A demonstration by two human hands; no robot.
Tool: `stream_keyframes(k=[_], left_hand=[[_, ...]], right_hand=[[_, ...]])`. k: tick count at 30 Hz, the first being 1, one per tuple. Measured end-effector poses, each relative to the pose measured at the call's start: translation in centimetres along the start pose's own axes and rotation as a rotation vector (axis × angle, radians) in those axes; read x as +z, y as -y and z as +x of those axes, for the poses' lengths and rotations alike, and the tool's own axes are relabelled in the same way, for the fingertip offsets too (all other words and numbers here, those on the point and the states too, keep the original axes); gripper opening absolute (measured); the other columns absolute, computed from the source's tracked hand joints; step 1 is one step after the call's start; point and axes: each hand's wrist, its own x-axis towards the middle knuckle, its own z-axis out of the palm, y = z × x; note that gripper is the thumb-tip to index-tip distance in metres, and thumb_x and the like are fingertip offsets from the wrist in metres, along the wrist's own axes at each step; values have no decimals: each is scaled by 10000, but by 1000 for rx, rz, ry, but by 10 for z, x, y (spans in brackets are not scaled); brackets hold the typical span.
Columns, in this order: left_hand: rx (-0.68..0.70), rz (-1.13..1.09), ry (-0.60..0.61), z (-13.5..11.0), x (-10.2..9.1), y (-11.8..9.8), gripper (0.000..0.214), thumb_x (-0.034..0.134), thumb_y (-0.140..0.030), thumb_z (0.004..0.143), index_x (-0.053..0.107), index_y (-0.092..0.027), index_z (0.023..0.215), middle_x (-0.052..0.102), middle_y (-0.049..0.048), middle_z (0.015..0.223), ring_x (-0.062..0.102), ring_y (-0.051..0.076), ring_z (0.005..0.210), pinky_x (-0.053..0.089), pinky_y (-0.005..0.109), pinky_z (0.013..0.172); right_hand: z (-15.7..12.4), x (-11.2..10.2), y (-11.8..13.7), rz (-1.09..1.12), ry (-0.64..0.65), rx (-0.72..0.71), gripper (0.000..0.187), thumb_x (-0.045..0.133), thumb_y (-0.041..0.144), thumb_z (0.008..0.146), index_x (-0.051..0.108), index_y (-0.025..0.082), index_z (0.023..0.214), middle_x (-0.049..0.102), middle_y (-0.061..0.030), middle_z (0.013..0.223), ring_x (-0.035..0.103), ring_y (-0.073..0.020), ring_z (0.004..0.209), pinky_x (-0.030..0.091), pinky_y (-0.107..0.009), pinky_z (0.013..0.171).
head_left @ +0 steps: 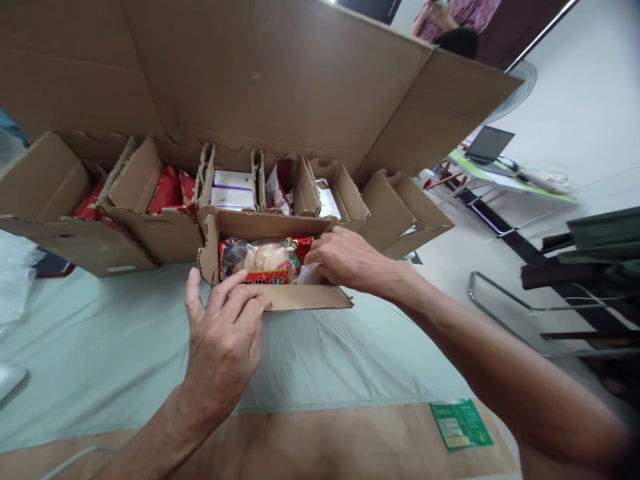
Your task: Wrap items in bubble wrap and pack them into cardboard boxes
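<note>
A small cardboard box [305, 298] stands on the pale green cloth, in front of a row of similar boxes. Inside it lies a red and clear plastic food packet [267, 257] with pale round pieces showing through. My left hand [225, 327] has its fingers spread, some of them resting over the box's front edge at the left. At the box's right end, my right hand [340, 257] is closed with curled fingers at the end of the packet, where translucent plastic [309, 275] shows below them. The fingertips are partly hidden.
Behind stand several open cardboard boxes [173, 233] holding red packets [173, 190] and white boxes [233, 190]. A tall cardboard panel [260, 80] rises behind them. A green packet [461, 425] lies at the table's front. Another person's hand [443, 15] shows at the top, and a laptop [490, 143] at the right.
</note>
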Motion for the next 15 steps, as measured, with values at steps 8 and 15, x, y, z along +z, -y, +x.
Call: stream_keyframes(k=[8, 15], left_hand=[[-30, -39, -153, -3, -4, -1, 439, 647, -75, 850, 628, -247, 1254, 622, 110, 1360, 461, 347, 1414, 167, 662, 1231], [-534, -551, -309, -13, 2, 17, 872, 711, -194, 813, 296, -270, 1576, 267, 93, 1672, 209, 320, 1562, 159, 544, 1282]], right_hand=[[-19, -19, 5, 68, 2, 94, 247, 643, 117, 850, 769, 198, 1046, 790, -79, 1092, 710, -239, 1005, 438, -326, 816], [-119, 14, 10, 502, -558, 596, 257, 632, 354, 919, 730, 200, 1101, 790, -76, 1009, 731, -232, 879, 549, -355, 750]])
